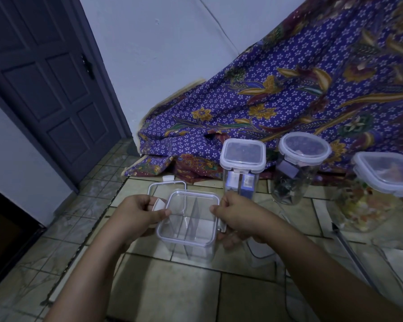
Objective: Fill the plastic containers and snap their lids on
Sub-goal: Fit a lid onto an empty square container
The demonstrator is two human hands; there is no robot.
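Note:
A clear square plastic container (188, 231) with inner dividers stands on the tiled floor between my hands. My left hand (137, 214) grips its left rim, thumb on the edge, with a white clip flap under the fingers. My right hand (235, 217) holds the right rim and side clip. Its clear lid (166, 188) lies tilted just behind it. No contents are visible inside it. Three lidded containers stand behind: a tall square one (242, 168), a round jar (298, 168) and a larger square one (379, 191) with colourful contents.
A purple patterned cloth (289, 94) drapes over something against the wall behind the containers. A dark door (44, 84) is at the left. Clear plastic bags (386, 259) and a dark thin rod (349, 249) lie on the floor at the right.

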